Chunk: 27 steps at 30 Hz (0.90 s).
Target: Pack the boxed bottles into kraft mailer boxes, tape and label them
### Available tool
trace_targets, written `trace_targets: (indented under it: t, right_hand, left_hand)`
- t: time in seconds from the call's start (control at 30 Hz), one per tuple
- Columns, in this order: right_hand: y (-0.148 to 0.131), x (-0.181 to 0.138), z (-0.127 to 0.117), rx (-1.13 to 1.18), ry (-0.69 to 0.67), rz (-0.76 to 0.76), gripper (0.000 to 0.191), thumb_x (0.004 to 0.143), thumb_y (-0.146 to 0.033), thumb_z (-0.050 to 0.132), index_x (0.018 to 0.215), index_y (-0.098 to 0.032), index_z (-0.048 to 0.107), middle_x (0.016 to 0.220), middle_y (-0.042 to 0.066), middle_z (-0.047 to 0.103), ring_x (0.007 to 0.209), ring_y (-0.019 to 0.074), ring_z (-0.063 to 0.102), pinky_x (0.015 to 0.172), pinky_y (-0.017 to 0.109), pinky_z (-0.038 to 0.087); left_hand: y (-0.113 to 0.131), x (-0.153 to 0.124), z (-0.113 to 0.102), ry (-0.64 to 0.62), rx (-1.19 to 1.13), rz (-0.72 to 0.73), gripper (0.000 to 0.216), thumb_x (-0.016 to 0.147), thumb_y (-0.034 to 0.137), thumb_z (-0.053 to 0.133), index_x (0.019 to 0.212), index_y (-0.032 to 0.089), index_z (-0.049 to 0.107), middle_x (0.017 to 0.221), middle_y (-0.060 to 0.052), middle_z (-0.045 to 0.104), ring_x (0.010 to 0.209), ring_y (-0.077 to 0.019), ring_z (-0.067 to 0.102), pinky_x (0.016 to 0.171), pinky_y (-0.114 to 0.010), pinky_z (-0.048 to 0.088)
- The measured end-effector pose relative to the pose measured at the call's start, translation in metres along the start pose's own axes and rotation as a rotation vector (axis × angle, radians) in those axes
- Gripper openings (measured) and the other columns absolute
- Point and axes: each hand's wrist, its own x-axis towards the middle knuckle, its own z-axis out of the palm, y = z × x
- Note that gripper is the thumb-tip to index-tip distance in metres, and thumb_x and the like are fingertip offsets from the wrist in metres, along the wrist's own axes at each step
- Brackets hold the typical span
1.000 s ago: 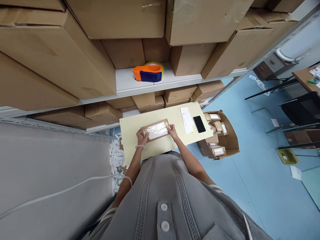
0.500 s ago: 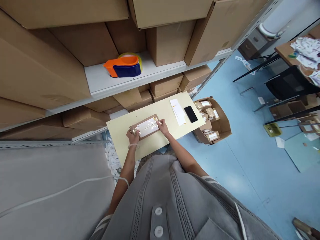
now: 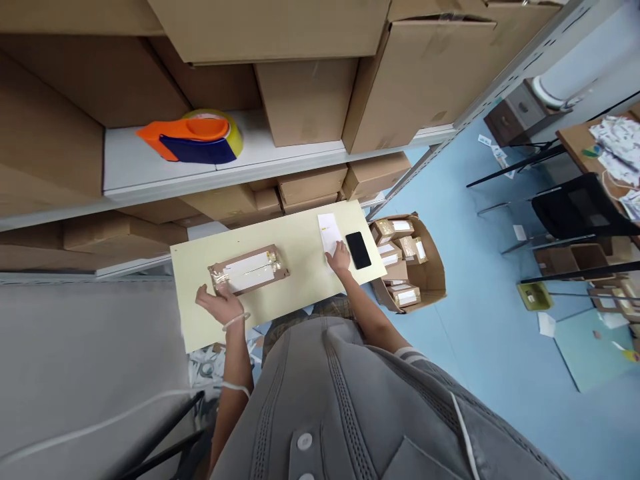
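A flat brown cardboard parcel point(image 3: 249, 275), with a white label and shiny clear tape on it, lies on the cream board. My left hand point(image 3: 223, 305) is at its near left corner, open, thumb and fingers apart. To the right, my right hand point(image 3: 340, 259) rests at the lower end of a white paper slip point(image 3: 329, 231), its thumb spread from the fingers. The fingertips touch or nearly touch the slip; a grip on it is not visible. Just right of this hand lies a black phone point(image 3: 359, 250).
The narrow cream board point(image 3: 295, 243) stands before shelves of cardboard boxes point(image 3: 310, 100). An orange and blue tape dispenser point(image 3: 197, 141) sits on the shelf. An open carton point(image 3: 433, 267) of labelled parcels is on the floor at right, with a black chair point(image 3: 570, 207) farther off.
Both hands have let go of the parcel, which now lies on the board. My right hand has moved right to the paper slip; my left has drawn slightly back. The view has shifted.
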Motion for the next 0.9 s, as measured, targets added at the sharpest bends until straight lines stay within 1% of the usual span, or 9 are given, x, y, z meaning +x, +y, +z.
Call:
trace_targets:
  t: [0.07, 0.2, 0.33, 0.43, 0.53, 0.63, 0.7, 0.77, 0.9]
  right_hand:
    - [0.004, 0.017, -0.005, -0.082, -0.016, -0.007, 0.066, 0.088, -0.032, 0.057, 0.145, -0.008, 0.033, 0.154, 0.022, 0.031, 0.143, 0.0296, 0.028, 0.113, 0.039, 0.024]
    - [-0.004, 0.036, -0.002, -0.208, -0.041, 0.010, 0.075, 0.085, -0.028, 0.060, 0.148, -0.005, 0.027, 0.153, 0.027, 0.028, 0.142, 0.0338, 0.026, 0.110, 0.043, 0.025]
    - [-0.015, 0.040, 0.003, -0.259, -0.046, 0.014, 0.078, 0.084, -0.023, 0.060, 0.149, -0.004, 0.023, 0.144, 0.029, 0.039, 0.134, 0.0344, 0.037, 0.106, 0.042, 0.029]
    - [-0.019, 0.043, -0.001, -0.214, -0.021, 0.111, 0.083, 0.080, -0.024, 0.065, 0.148, -0.003, 0.023, 0.138, 0.030, 0.043, 0.127, 0.0345, 0.044, 0.103, 0.041, 0.033]
    - [-0.018, 0.048, -0.012, -0.027, -0.027, 0.183, 0.072, 0.078, -0.020, 0.066, 0.141, -0.006, 0.035, 0.132, 0.027, 0.051, 0.120, 0.0328, 0.052, 0.101, 0.042, 0.036]
    - [-0.013, 0.048, -0.026, 0.216, -0.081, 0.182, 0.040, 0.083, -0.021, 0.059, 0.122, -0.012, 0.054, 0.118, 0.021, 0.064, 0.111, 0.0317, 0.061, 0.094, 0.042, 0.044]
    - [-0.009, 0.042, -0.034, 0.291, -0.083, 0.166, 0.027, 0.088, -0.027, 0.053, 0.110, -0.015, 0.061, 0.112, 0.019, 0.068, 0.106, 0.0300, 0.064, 0.087, 0.039, 0.049]
    - [-0.008, 0.030, -0.042, 0.395, -0.080, 0.127, 0.028, 0.091, -0.033, 0.048, 0.106, -0.015, 0.063, 0.110, 0.017, 0.070, 0.103, 0.0270, 0.066, 0.084, 0.036, 0.051]
    - [-0.022, -0.009, -0.059, 0.937, -0.160, 0.014, 0.039, 0.083, -0.047, 0.058, 0.102, -0.014, 0.065, 0.108, 0.015, 0.072, 0.097, 0.0248, 0.068, 0.081, 0.035, 0.054]
  left_hand:
    - [0.017, -0.028, -0.004, 0.044, 0.016, 0.085, 0.040, 0.091, 0.024, 0.046, 0.128, 0.011, 0.041, 0.133, -0.019, 0.039, 0.134, -0.0294, 0.035, 0.114, -0.048, 0.028]
    - [0.045, -0.072, -0.004, -0.013, 0.036, 0.154, 0.039, 0.089, 0.021, 0.048, 0.127, 0.013, 0.043, 0.132, -0.018, 0.042, 0.134, -0.0293, 0.037, 0.114, -0.048, 0.028]
    - [0.055, -0.086, -0.007, -0.026, 0.086, 0.193, 0.040, 0.088, 0.019, 0.048, 0.127, 0.013, 0.045, 0.131, -0.018, 0.045, 0.132, -0.0295, 0.039, 0.113, -0.049, 0.030]
    - [0.060, -0.085, -0.010, 0.013, 0.103, 0.202, 0.040, 0.087, 0.019, 0.047, 0.127, 0.013, 0.046, 0.129, -0.018, 0.047, 0.130, -0.0291, 0.041, 0.112, -0.047, 0.032]
    - [0.074, -0.084, -0.006, -0.009, 0.086, 0.211, 0.038, 0.088, 0.019, 0.047, 0.126, 0.013, 0.047, 0.129, -0.017, 0.047, 0.131, -0.0283, 0.041, 0.112, -0.046, 0.033]
    - [0.093, -0.084, 0.002, -0.077, 0.037, 0.257, 0.037, 0.090, 0.020, 0.045, 0.127, 0.015, 0.046, 0.131, -0.016, 0.046, 0.133, -0.0270, 0.040, 0.113, -0.045, 0.032]
    - [0.106, -0.082, 0.009, -0.131, -0.009, 0.289, 0.035, 0.092, 0.022, 0.044, 0.126, 0.016, 0.047, 0.132, -0.015, 0.046, 0.133, -0.0257, 0.041, 0.114, -0.044, 0.032]
    - [0.117, -0.077, 0.016, -0.210, -0.061, 0.307, 0.032, 0.092, 0.024, 0.045, 0.124, 0.018, 0.049, 0.130, -0.014, 0.049, 0.131, -0.0246, 0.044, 0.113, -0.043, 0.033]
    - [0.144, -0.064, 0.031, -0.419, -0.231, 0.290, 0.031, 0.091, 0.033, 0.051, 0.118, 0.019, 0.055, 0.119, -0.011, 0.058, 0.114, -0.0225, 0.058, 0.103, -0.041, 0.045]
